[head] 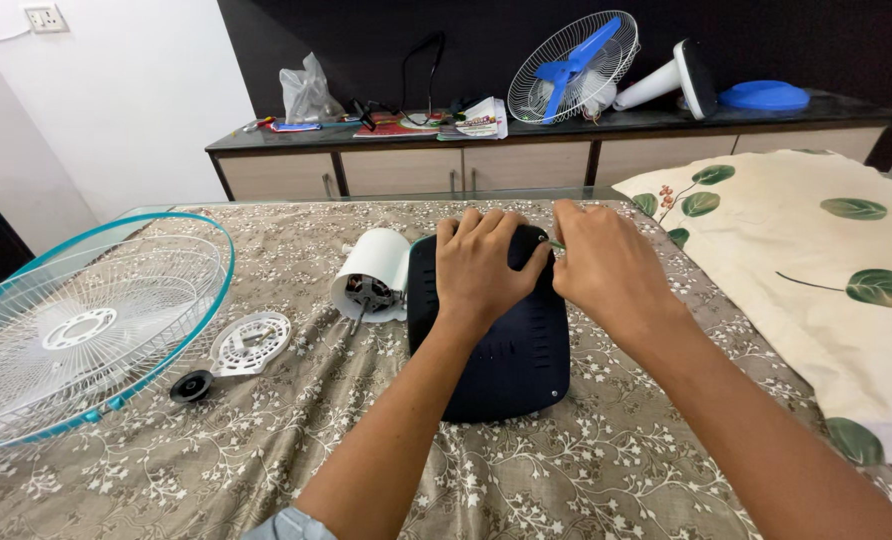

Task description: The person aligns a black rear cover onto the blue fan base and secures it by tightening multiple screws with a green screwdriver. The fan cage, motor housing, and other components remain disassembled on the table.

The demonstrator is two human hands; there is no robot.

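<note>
Dark fan base point(501, 360) lies on the bedspread point(606, 470), both hands clamped on its top: left point(483, 268), right point(603, 265).

Floral-covered bed point(586, 480): fan base point(506, 360), motor point(371, 275), grille point(76, 320), pillow point(816, 260)

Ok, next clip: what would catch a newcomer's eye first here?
Probably the two hands at centre: the left hand pressed on a dark fan base on the floral-covered bed, the right hand pinching something thin and green at its top edge. Next, the teal-rimmed wire fan guard at far left.
</note>
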